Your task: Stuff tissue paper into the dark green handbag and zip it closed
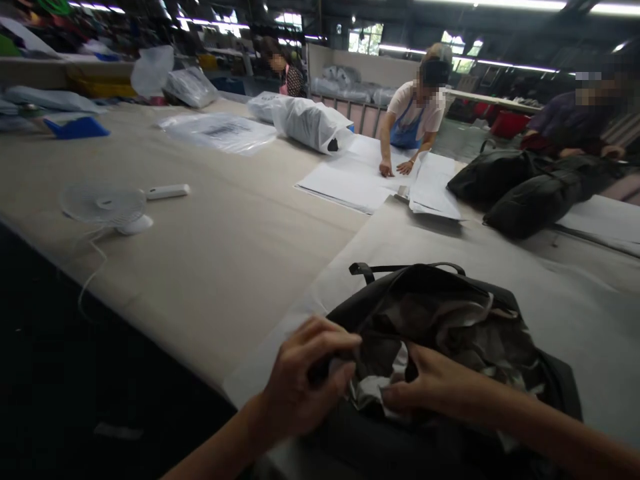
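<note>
A black bag (555,380) lies open on white sheeting, with crumpled paper (463,320) filling its inside. My left hand (310,377) is at the bag's near left edge, its thumb and fingers curled round the dark rim. Inside the opening, my right hand (425,383) reaches in from the right, thumb and fingers closed on a white piece of the crumpled paper. A black strap (367,271) stands up at the far side of the bag.
A white fan (105,202) with a cord lies on the table (215,267) at left. Ahead, a person (417,110) leans over white sheets (345,180). Black bags (530,193) lie at right before another person. Plastic-wrapped bundles (305,120) lie farther back.
</note>
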The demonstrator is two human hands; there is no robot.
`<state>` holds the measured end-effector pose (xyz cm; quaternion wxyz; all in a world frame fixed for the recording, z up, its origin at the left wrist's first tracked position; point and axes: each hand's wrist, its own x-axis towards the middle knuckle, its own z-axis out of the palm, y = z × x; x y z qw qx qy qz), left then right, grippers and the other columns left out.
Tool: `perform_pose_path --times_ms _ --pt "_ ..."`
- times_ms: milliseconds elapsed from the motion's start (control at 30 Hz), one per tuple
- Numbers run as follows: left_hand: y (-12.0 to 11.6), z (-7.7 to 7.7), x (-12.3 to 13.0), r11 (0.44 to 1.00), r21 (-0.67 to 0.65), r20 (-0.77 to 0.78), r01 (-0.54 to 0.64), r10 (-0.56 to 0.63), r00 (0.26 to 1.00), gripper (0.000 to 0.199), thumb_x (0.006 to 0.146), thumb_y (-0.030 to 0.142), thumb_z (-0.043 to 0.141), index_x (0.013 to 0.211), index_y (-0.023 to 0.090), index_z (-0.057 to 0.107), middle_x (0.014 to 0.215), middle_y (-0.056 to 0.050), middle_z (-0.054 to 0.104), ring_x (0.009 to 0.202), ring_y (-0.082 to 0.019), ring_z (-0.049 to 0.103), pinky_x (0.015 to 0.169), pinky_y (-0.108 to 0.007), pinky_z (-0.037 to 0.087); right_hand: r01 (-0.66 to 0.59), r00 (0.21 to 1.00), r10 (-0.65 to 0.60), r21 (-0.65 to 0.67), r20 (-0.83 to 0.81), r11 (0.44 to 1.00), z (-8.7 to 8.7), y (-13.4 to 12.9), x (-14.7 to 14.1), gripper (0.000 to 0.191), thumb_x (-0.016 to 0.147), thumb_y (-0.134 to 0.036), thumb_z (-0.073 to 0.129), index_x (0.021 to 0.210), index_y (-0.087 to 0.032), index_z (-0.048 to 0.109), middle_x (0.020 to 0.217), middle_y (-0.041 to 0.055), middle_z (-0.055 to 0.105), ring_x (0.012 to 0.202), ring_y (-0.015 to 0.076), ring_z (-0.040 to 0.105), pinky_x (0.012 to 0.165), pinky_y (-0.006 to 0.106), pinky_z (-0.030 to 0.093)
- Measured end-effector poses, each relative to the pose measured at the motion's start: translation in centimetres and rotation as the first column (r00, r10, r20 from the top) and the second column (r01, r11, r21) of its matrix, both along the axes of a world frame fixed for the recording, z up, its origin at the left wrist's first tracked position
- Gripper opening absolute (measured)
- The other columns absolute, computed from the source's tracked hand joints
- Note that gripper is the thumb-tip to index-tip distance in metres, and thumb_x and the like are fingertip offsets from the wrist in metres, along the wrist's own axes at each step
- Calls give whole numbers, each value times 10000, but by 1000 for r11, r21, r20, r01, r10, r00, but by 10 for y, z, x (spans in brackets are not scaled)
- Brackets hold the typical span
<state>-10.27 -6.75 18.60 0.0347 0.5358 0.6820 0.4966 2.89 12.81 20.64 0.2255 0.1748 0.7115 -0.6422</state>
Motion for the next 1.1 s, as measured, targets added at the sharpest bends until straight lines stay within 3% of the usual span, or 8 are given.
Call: perform_pose_path --times_ms 67,167,433,633,733,800,933,1100 --pt "10 -5 -12 985 22 -11 -171 171 985 399 879 238 708 1260 232 588 1161 -73 633 1094 -211 616 980 -349 525 127 992 -127 -67 12 990 -8 -3 3 629 650 -244 750 1261 -179 613 1113 44 716 1042 261 650 916 345 517" --pt "29 -18 -21 981 -126 -50 -147 142 989 578 847 300 731 1371 193 512 1290 -132 621 1197 -296 605 1017 -447 531 233 972 -233 -29 17 972 -15 -3 10 626 593 -204 692 1215 -167 628 1073 43 719 1023 262 646 906 348 511" --pt "17 -29 -25 968 -165 120 -188 208 971 309 926 211 495 1195 187 645 1086 -63 755 982 -209 717 890 -321 570 299 954 -299 9 1 954 -25 5 29 199 573 -235 650 734 -180 545 673 -57 481 670 118 421 596 241 322" --pt "12 -22 -27 963 -210 291 -166 224 930 301 948 307 522 1190 204 667 1114 -41 752 1008 -206 700 904 -314 548 336 941 -335 -47 41 941 -16 5 37 358 652 -284 714 989 -188 639 882 -14 644 876 194 591 761 294 459" --pt "11 -22 -28 964 -218 310 -150 214 926 291 953 362 556 1173 208 669 1081 -41 753 984 -210 701 891 -313 553 278 960 -280 -63 -26 959 -12 5 33 715 688 -413 812 1328 -202 575 1307 64 629 1281 276 521 1109 384 388" --pt "11 -22 -26 966 -211 295 -148 207 933 274 954 376 577 1156 215 667 1040 -36 754 937 -204 703 863 -306 557 192 978 -196 -72 -66 979 -11 2 27 830 676 -454 852 1392 -191 525 1387 85 585 1334 277 486 1174 394 330" --pt "15 -23 -17 977 -181 228 -109 149 962 211 973 320 551 1124 225 662 951 -11 746 830 -174 689 789 -276 553 -4 983 -1 -26 -185 1000 -19 -14 3 611 736 -364 815 1271 -166 599 1161 68 674 1085 250 615 995 386 480" --pt "27 -21 -17 979 -195 218 -50 93 972 168 980 298 512 959 220 659 749 29 674 658 -144 622 647 -245 515 -148 953 155 48 -259 988 -58 -33 -35 448 718 -266 794 1143 -201 670 1098 48 688 1121 265 601 1034 400 455"
